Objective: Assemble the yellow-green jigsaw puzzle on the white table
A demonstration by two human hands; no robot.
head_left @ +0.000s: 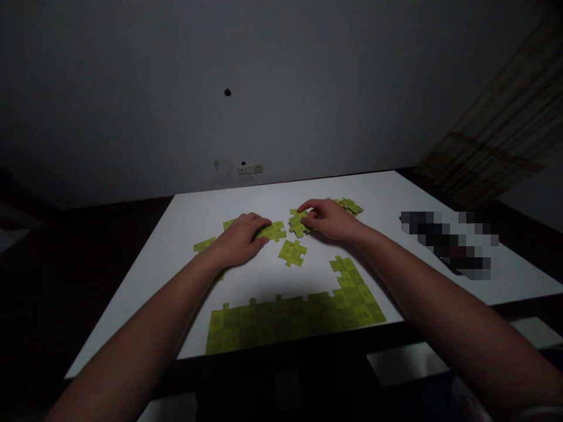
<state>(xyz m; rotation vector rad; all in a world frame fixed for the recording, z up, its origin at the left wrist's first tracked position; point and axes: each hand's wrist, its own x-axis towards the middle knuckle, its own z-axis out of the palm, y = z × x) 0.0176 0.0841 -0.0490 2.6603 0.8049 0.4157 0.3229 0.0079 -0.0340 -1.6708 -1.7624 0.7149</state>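
Observation:
Yellow-green jigsaw puzzle pieces lie on a white table. My left hand rests palm down over some of them, its thumb and fingers apart beside a puzzle piece; the pieces under the palm are partly hidden. Further right, the bent fingers of my right hand close on the right edge of another puzzle piece. Between the hands and nearer to me lies a loose puzzle piece. Along the near table edge stretches a joined puzzle section, rising in a column at its right end.
More puzzle pieces lie behind my right hand, and another piece is left of my left wrist. A dark, pixelated object is on the table's right. The white table stands before a grey wall with sockets.

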